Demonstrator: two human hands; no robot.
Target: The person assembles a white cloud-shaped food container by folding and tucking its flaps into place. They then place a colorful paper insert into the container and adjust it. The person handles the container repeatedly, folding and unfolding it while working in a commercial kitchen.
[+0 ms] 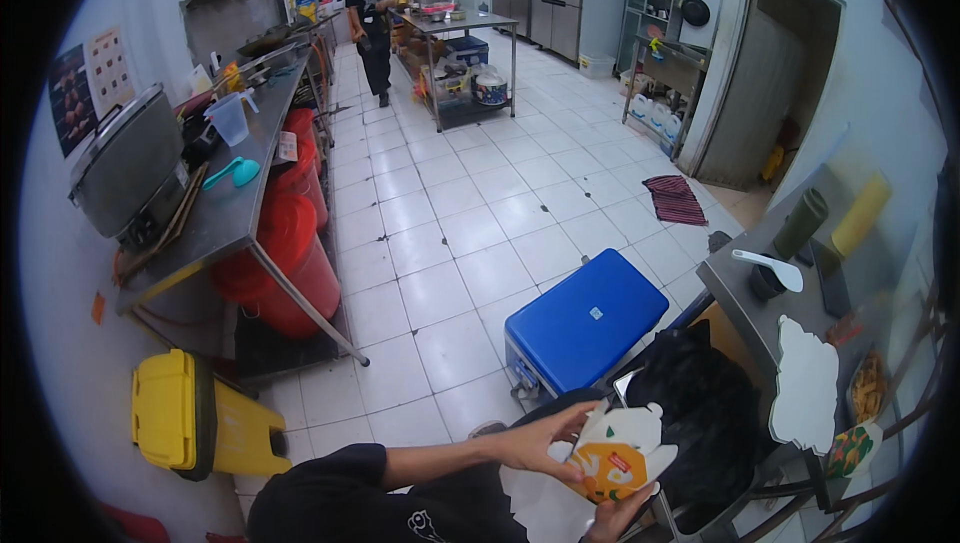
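Note:
A takeaway paper box (pixel 617 463), white with an orange printed panel, is held between my two hands near the lower edge of the view. Its top flaps stand up and spread apart. On the box's left side, the fingers and thumb of my left hand (pixel 555 443) grip the wall. My right hand (pixel 622 517) holds it from below on the right, with the thumb along the lower edge; its other fingers are mostly hidden. White card (pixel 540 501) lies over my lap. Unfolded white cartons (pixel 804 383) lie on the metal table (pixel 740 261) at my right.
A black plastic bag (pixel 695 413) sits right of the box, with a blue cooler box (pixel 588 318) beyond it. Left stand a yellow bin (pixel 175 413), red tubs (pixel 290 273) and a steel counter (pixel 235 213). Another person (pixel 373 28) stands near the far table (pixel 470 20).

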